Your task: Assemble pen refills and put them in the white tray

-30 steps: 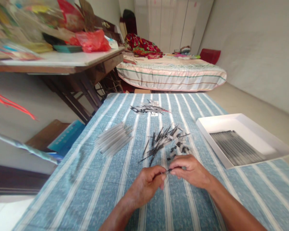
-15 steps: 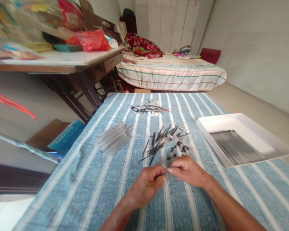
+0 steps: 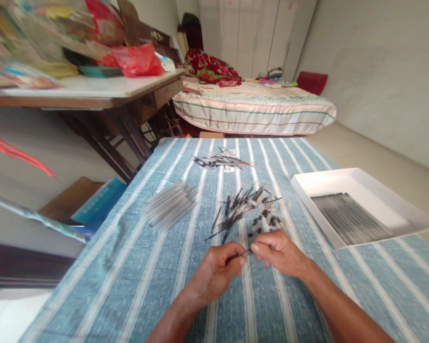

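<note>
My left hand (image 3: 218, 271) and my right hand (image 3: 277, 252) meet over the blue striped tablecloth (image 3: 128, 267), both pinched on one thin pen part (image 3: 246, 252) held between their fingertips. Just beyond them lies a loose heap of black refills and small caps (image 3: 245, 209). A bundle of clear pen tubes (image 3: 169, 205) rests to the left of that heap. Farther back sits another small pile of dark parts (image 3: 219, 161).
A white tray (image 3: 389, 190) holding a row of finished pens (image 3: 350, 220) stands at the right table edge. A cluttered wooden desk (image 3: 93, 90) is at the left, a bed (image 3: 253, 107) behind, boxes (image 3: 96, 202) on the floor at the left.
Both hands have shifted slightly away from me and closer together, still pinching the same pen part. Nothing else on the table has moved.
</note>
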Available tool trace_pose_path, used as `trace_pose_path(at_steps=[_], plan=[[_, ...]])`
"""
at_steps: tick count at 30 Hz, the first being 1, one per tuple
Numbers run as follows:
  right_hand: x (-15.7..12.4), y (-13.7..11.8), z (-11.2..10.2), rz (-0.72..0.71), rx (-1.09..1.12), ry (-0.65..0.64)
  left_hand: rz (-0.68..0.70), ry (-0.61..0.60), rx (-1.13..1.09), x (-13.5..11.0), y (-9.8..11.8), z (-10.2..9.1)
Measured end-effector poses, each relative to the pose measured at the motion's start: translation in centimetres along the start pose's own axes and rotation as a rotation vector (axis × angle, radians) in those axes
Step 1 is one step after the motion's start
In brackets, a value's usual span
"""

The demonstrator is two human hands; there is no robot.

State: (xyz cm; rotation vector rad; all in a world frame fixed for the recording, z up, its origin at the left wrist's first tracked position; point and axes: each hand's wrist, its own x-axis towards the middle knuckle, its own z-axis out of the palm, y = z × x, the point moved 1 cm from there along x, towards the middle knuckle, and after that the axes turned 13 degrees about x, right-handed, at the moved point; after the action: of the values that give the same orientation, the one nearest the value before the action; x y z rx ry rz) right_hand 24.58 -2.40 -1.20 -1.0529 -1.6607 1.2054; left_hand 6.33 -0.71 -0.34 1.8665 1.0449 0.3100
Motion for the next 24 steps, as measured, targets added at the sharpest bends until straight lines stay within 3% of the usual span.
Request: trace_pose_path(at_steps=[4,24], plan=[[-0.04,0.34,0.2,0.052,0.093,0.016,-0.011,0.003,0.0,0.06,-0.09,0.06],[-0.1,0.32,0.23,0.165,0.066,0.021,0.021,0.035,0.006,0.27,-0.27,0.38]])
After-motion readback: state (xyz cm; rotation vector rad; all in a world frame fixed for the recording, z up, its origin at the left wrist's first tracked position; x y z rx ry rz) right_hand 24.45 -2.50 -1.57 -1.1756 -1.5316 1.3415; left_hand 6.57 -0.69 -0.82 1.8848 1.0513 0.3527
